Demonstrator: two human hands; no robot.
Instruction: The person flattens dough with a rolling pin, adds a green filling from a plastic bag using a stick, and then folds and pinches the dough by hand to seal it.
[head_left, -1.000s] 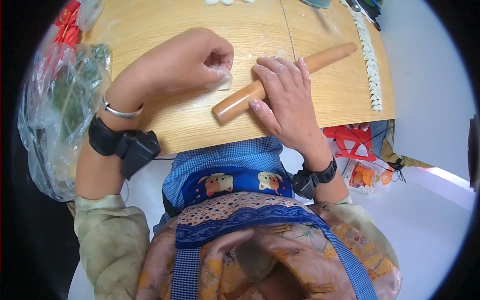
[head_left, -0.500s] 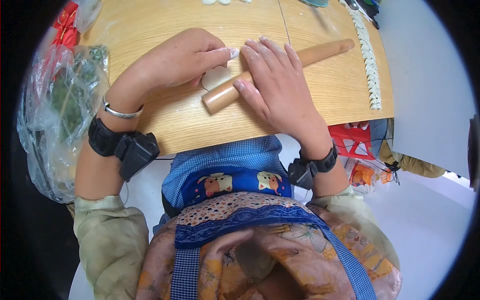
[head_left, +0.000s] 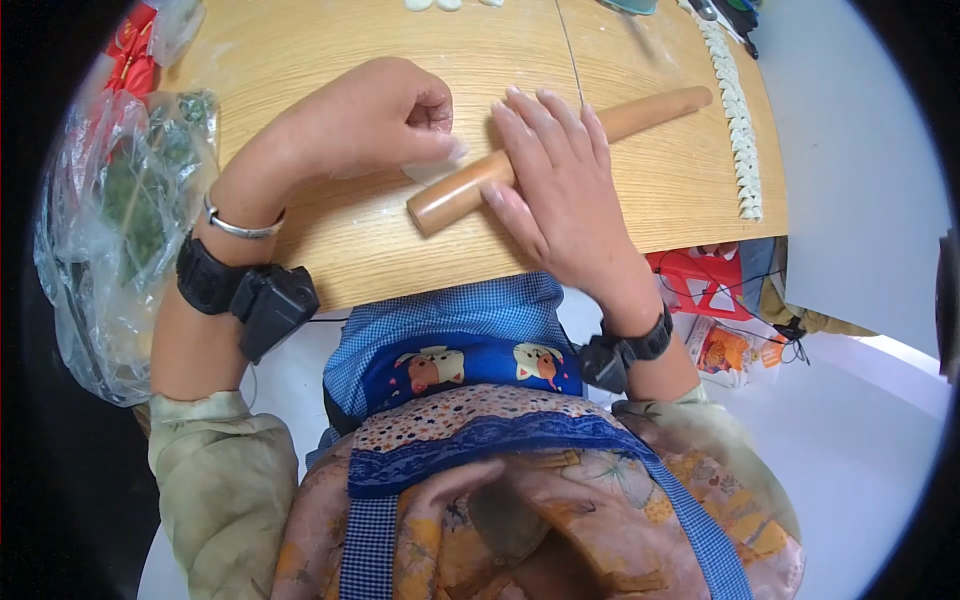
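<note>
My left hand [head_left: 368, 118] pinches the edge of a small flat piece of white dough [head_left: 428, 168] lying on the wooden table [head_left: 330, 240]. A wooden rolling pin [head_left: 455, 195] lies slantwise across the table, its near end against the dough. My right hand [head_left: 555, 180] rests flat on the middle of the pin, palm down, fingers spread and floury. Most of the dough is hidden under my left fingers and the pin.
A long row of folded dumplings [head_left: 738, 120] runs along the table's right edge. A clear plastic bag with greens [head_left: 120, 220] sits at the left. Small white dough pieces [head_left: 432, 4] lie at the far edge. Red stools [head_left: 705, 280] stand below the table.
The rolling pin went forward over the dough and has come back a little toward me. My left hand has turned the dough and now covers more of it.
</note>
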